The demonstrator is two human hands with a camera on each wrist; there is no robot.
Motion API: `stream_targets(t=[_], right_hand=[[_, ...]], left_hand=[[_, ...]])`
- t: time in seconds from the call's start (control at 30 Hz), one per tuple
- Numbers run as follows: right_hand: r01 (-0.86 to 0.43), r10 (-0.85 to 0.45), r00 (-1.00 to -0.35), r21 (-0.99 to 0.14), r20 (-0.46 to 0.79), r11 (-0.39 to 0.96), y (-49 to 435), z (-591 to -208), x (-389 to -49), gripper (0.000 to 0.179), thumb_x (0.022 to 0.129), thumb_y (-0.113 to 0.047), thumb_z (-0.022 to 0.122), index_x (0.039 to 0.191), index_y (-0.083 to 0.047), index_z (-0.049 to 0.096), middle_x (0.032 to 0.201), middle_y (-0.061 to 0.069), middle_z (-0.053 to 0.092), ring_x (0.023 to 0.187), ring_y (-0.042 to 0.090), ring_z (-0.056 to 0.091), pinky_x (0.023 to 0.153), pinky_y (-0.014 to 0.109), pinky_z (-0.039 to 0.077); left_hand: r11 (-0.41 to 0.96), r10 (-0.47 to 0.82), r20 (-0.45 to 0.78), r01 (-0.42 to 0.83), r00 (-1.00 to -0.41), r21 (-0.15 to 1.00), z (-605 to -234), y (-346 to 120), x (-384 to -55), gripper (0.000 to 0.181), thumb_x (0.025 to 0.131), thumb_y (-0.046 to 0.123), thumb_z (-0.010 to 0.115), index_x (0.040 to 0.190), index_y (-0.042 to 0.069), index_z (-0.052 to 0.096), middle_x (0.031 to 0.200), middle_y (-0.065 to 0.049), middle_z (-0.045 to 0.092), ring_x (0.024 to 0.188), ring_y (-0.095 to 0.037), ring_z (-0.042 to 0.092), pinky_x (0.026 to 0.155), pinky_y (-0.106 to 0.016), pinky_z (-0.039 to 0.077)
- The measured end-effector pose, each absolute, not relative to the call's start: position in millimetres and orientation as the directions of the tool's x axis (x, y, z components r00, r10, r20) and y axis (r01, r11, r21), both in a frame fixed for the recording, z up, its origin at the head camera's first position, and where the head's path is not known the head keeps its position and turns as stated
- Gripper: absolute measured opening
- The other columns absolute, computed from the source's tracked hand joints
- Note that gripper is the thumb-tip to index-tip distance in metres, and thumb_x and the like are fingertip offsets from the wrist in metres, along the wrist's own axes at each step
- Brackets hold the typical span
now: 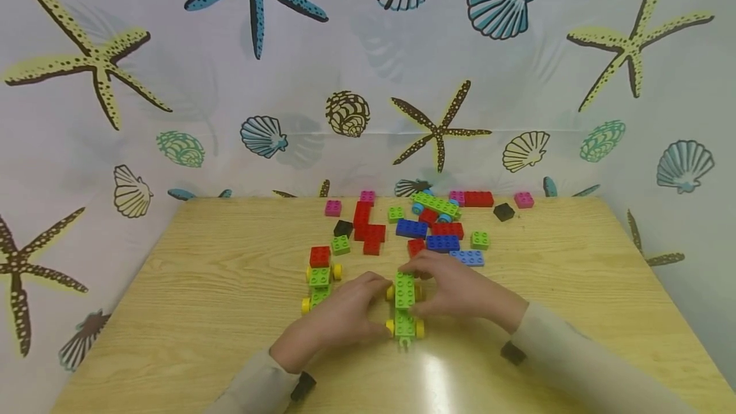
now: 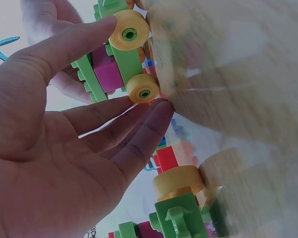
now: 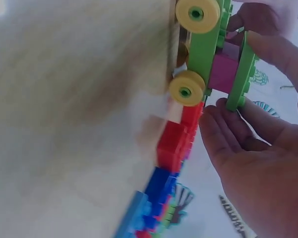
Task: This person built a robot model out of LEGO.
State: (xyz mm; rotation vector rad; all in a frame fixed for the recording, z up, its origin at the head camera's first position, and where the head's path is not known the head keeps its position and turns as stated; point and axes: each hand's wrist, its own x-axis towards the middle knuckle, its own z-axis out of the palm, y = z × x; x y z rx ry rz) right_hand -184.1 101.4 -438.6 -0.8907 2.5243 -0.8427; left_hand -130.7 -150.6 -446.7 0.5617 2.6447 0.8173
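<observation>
A toy brick car with yellow wheels stands at mid-table, its light green base carrying a magenta brick topped by a green plate. My left hand holds the car from the left; the left wrist view has its thumb on one yellow wheel and fingertips by the other. From the right, my right hand grips the green plate lengthwise, thumb at one end and fingers at the other. Left of that hand pair stands a second green car with a red brick on it, partly hidden by the left hand.
Loose bricks lie toward the back, among them red ones, blue ones and a light blue one. A green base with blue wheels leans among them. Behind the table hangs a shell-printed curtain.
</observation>
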Motion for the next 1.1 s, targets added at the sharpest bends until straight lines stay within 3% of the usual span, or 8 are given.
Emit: stream_targets(t=[0.27,0.5,1.1], right_hand=[[-0.237,-0.564,-0.817,-0.822,-0.121,0.519,106,-452,-177,0.071,0.094,-0.042,0.091,0.156,-0.018,0.065,0.157,0.003,0.066,0.143,0.035,0.066,0.122,0.058,0.056],[-0.238,-0.539,-0.839,-0.839,-0.077,0.489,103,-459,-173,0.060,0.094,-0.037,0.091,0.148,-0.022,0.071,0.150,0.001,0.070,0.141,0.032,0.068,0.123,0.056,0.055],[-0.225,-0.524,-0.847,-0.836,-0.087,0.501,99,-462,-174,0.061,0.093,-0.035,0.093,0.149,-0.022,0.071,0.150,-0.001,0.071,0.135,0.026,0.068,0.120,0.051,0.058]], left_hand=[[0.752,0.450,-0.203,0.247,-0.870,0.611,-450,-150,-133,0.090,0.090,0.035,0.095,0.164,0.005,0.054,0.167,-0.011,0.056,0.156,-0.037,0.054,0.131,-0.060,0.045],[0.745,0.451,-0.223,0.227,-0.864,0.627,-451,-149,-134,0.088,0.091,0.038,0.094,0.164,0.008,0.054,0.167,-0.010,0.057,0.156,-0.035,0.054,0.132,-0.060,0.044],[0.702,0.472,-0.210,0.220,-0.856,0.677,-457,-153,-142,0.089,0.090,0.032,0.096,0.164,0.006,0.054,0.166,-0.012,0.058,0.155,-0.036,0.055,0.132,-0.060,0.043]])
